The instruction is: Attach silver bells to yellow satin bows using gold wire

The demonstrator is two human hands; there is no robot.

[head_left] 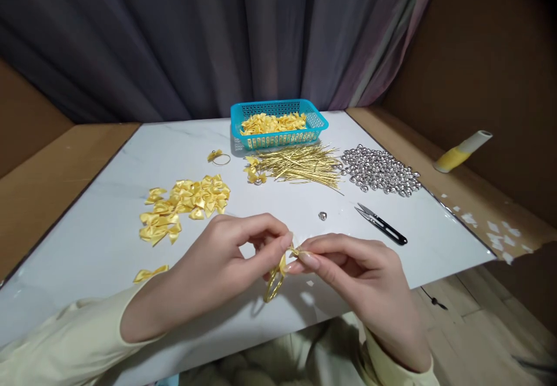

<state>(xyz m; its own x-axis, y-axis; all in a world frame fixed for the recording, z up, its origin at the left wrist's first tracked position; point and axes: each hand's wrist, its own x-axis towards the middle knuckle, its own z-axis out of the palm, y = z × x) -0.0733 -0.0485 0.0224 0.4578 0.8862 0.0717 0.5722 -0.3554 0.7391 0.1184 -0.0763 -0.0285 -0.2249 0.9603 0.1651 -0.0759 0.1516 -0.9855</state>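
Note:
My left hand (237, 255) is closed in a pinch, its thumb and forefinger at a coiled gold wire ring (273, 288) that hangs below the fingertips. Facing it, my right hand (363, 270) pinches a small yellow ribbon bow (284, 265) at the top of the ring. Fingers partly hide where bow and wire meet. Just beyond the hands lies a single silver heart-shaped bead (322, 216). Black thread snips (382, 224) rest to the right of it. One loose yellow bow (150, 273) lies by my left forearm.
A blue basket (279, 139) of yellow bows stands at the back. Before it lie gold wire pieces (300, 164), with silver beads (380, 170) to their right. Yellow bows (187, 200) are heaped at left. A bow on a ring (221, 158) lies behind them. A yellow-white tube (463, 151) leans right.

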